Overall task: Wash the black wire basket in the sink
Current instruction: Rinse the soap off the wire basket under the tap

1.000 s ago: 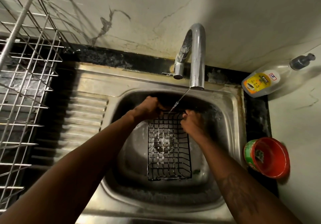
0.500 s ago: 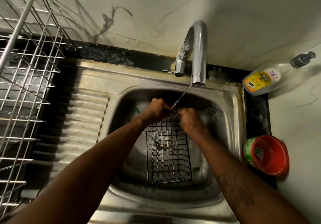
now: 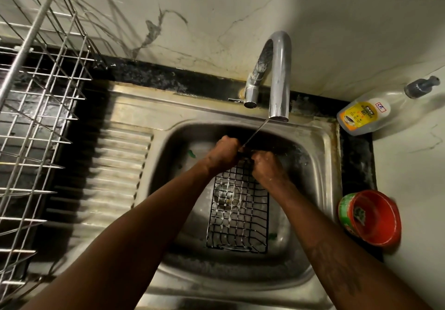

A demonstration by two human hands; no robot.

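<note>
At the sink's (image 3: 320, 165) far edge, both hands, left (image 3: 225, 152) and right (image 3: 265, 165), clamp curled fingers on the wet basket (image 3: 239, 215), whose soapy rim could slip free.

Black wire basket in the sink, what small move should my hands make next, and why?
Probably turn the black wire basket end for end under the water stream. The left hand and right hand both grip its far rim, right where the thin stream from the faucet lands, while the near end, dotted with white specks, lies away from the water.
</note>
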